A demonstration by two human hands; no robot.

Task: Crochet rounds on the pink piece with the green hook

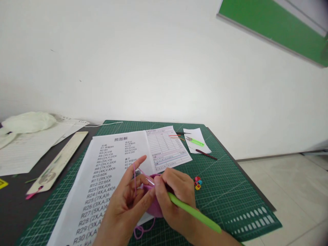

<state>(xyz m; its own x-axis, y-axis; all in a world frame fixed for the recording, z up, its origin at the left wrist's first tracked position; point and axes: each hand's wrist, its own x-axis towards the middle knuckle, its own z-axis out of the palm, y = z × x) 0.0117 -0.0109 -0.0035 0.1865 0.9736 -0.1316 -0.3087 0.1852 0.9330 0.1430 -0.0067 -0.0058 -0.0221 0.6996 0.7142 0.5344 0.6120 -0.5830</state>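
My left hand pinches the edge of a purple crocheted piece, its index finger raised with purple yarn looped over it. My right hand is closed round a crochet hook with a green handle. The hook's metal tip meets the work between the two hands. A loose loop of the yarn lies on the mat below the piece. My fingers hide part of the crocheted piece.
A green cutting mat bears a printed pattern sheet, a form, green snips on white paper, a dark red hook and stitch markers. At left are a ruler and white yarn.
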